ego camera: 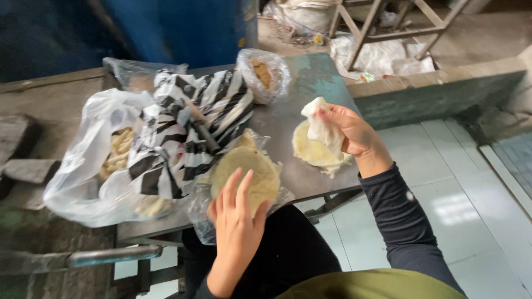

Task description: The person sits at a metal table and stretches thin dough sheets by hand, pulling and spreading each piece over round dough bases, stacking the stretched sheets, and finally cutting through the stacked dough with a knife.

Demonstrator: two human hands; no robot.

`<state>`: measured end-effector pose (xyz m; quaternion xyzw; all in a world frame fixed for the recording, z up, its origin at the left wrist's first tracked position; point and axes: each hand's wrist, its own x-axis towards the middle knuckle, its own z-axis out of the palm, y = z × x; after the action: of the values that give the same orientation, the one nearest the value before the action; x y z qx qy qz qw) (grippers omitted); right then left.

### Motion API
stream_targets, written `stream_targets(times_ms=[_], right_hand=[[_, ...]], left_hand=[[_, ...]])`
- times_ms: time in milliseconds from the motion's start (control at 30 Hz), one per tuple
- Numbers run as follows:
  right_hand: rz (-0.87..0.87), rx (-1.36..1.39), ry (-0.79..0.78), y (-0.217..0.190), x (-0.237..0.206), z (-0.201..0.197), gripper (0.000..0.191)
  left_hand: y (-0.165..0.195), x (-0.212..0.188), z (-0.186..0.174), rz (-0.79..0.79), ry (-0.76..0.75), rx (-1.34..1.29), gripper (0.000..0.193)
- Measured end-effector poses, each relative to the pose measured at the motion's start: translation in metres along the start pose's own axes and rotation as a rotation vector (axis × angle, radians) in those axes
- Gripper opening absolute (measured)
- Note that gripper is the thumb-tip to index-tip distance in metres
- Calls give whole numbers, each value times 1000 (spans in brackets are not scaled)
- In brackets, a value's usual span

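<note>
Here, left hand (238,213) flat on tortilla stack (244,174) in clear bag (202,213); right hand (349,133) grips folded tortilla (322,126).

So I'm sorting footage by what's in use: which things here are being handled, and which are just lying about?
In hand:
left hand on round yellowish flatbread stack
right hand lifting pale folded flatbread off small stack

Lying about:
black-and-white striped cloth
clear plastic bag of brown food
white plastic bag
grey metal table
</note>
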<state>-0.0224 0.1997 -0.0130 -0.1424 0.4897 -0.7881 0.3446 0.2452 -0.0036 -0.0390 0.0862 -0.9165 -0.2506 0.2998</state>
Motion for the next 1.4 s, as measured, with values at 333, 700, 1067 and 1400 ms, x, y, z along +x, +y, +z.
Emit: stream_targets(times_ms=[333, 700, 1067, 1400], right_hand=[[-178, -359, 72, -56, -58, -26, 17], [-808, -1699, 150, -13, -55, -44, 13], [-676, -1762, 163, 31, -76, -58, 22], [-634, -1736, 103, 30, -84, -47, 24]], left_hand=[[63, 181, 117, 182, -530, -800, 29], [36, 187, 161, 714, -270, -261, 6], [15, 138, 192, 771, -356, -3, 10], [12, 129, 177, 767, -373, 2, 12]])
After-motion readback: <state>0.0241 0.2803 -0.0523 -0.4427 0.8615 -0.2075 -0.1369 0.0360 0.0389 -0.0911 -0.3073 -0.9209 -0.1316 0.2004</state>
